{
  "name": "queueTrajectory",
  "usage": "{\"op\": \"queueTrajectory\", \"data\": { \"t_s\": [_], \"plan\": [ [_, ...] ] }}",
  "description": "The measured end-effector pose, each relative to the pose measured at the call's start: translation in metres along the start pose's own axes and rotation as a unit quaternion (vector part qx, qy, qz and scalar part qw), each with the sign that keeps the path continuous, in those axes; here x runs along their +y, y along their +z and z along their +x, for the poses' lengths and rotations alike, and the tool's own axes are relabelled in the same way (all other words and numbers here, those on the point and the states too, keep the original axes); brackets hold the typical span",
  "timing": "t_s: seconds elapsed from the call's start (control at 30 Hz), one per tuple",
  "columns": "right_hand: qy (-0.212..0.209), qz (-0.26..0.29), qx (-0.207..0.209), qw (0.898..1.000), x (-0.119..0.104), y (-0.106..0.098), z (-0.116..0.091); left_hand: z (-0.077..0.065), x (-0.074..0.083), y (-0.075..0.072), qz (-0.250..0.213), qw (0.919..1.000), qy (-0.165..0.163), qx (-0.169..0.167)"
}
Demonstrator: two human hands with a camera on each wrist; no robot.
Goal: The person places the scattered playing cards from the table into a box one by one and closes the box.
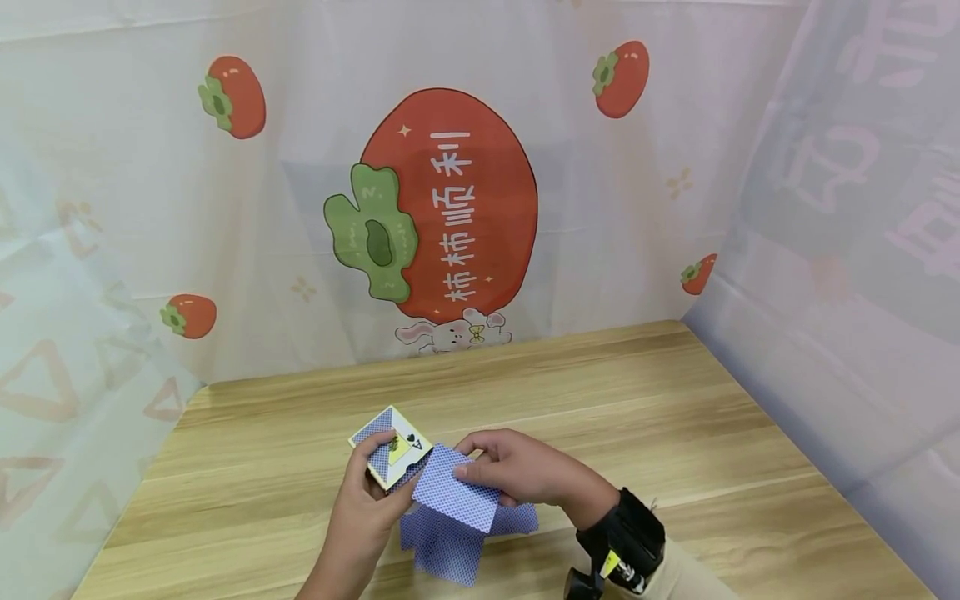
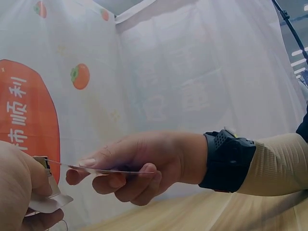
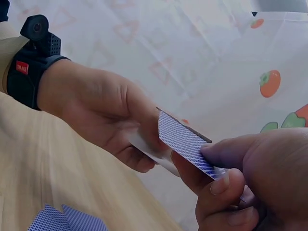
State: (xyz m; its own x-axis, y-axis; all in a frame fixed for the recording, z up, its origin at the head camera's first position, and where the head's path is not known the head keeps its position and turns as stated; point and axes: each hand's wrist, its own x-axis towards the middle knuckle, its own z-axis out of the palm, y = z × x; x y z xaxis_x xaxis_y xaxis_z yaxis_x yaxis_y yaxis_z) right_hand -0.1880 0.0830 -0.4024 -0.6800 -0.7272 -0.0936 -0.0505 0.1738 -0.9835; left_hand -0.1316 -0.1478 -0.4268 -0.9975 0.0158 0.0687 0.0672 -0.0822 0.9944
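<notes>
My left hand (image 1: 358,517) grips a playing-card box (image 1: 399,443) above the table; its face shows an ace of spades, a yellow patch and blue patterning. Between thumb and fingers, my right hand (image 1: 525,471) pinches a playing card (image 1: 453,493), blue patterned side up. That card (image 3: 183,139) reaches to the box's end at the left fingers; whether its edge is inside the box is hidden. Edge-on in the left wrist view, the card (image 2: 108,171) looks thin. Beneath the hands, several blue-backed cards (image 1: 450,557) lie overlapping on the table.
The wood-grain table (image 1: 600,392) stretches to the back and both sides. White cloth (image 1: 570,275) printed with persimmons encloses it at the back, left and right. A dark wrist strap with a camera (image 1: 622,537) sits on the right wrist.
</notes>
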Motion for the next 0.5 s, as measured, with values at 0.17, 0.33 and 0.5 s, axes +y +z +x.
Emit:
{"op": "queueTrajectory", "data": {
  "t_s": [0.17, 0.33, 0.5],
  "plan": [
    [0.001, -0.001, -0.012, 1.000, 0.0014, 0.0013, 0.0010, 0.0000, -0.0008, 0.0003, 0.000, 0.9999, 0.016, 0.000],
    [0.000, 0.005, -0.004, 1.000, 0.0035, 0.0026, 0.0018, 0.0000, -0.0019, -0.0001, -0.004, 0.9999, 0.006, -0.011],
    [0.009, 0.044, -0.002, 0.999, 0.0051, 0.0082, 0.0036, 0.0001, -0.0031, -0.0010, -0.009, 0.9998, -0.009, -0.016]
  ]
}}
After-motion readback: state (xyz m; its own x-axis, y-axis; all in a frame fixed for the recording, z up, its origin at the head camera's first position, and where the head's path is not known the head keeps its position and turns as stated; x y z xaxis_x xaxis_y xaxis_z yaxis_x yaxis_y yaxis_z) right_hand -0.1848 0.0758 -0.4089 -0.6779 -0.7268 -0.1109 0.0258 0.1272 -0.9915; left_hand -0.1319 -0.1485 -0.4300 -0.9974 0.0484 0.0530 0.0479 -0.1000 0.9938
